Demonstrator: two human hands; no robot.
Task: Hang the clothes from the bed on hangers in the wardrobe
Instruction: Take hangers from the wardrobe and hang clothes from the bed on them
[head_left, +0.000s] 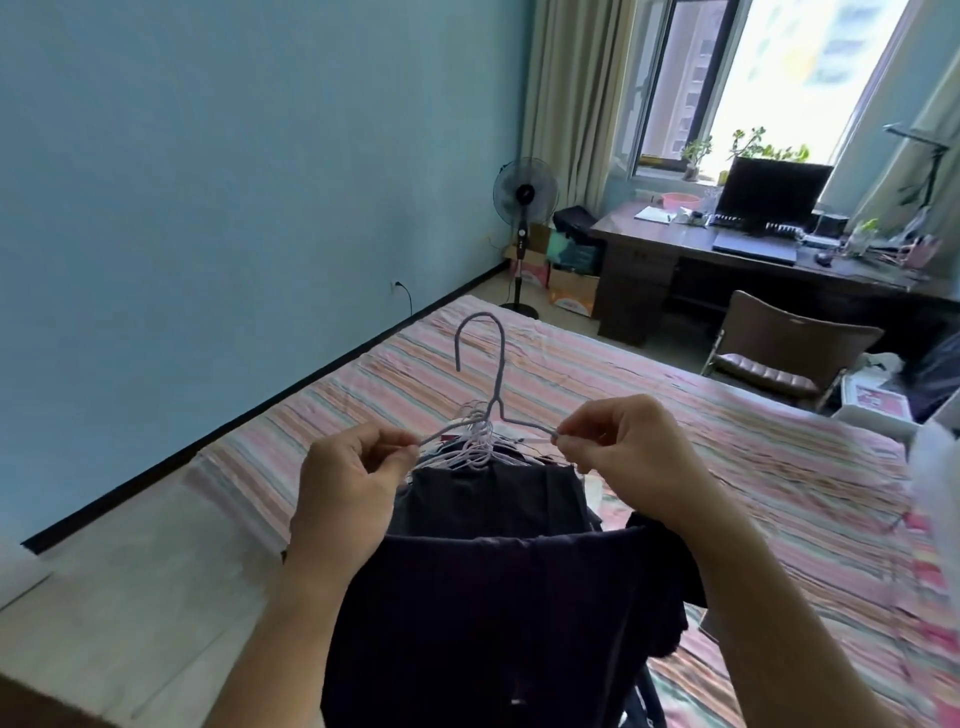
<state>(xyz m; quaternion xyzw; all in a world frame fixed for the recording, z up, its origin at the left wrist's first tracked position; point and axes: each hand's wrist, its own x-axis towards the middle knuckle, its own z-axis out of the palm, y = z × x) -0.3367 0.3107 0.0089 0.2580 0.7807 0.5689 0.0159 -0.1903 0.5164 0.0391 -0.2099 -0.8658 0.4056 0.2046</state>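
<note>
A pale lilac wire hanger (496, 374) is held up over the bed, hook upward. My left hand (348, 483) pinches its left shoulder and my right hand (628, 457) pinches its right shoulder. A dark navy garment (483, 623) hangs draped over my right forearm, below both hands. Behind it, a bundle of several more pale hangers (475, 447) lies on a dark pile of clothes (498, 493) on the striped bed (753, 467). No wardrobe is in view.
A blue wall runs along the left, with pale floor beside the bed. A standing fan (524, 208) is in the far corner. A dark desk (727, 260) with a monitor stands under the window, and a brown chair (779, 348) is by the bed's far side.
</note>
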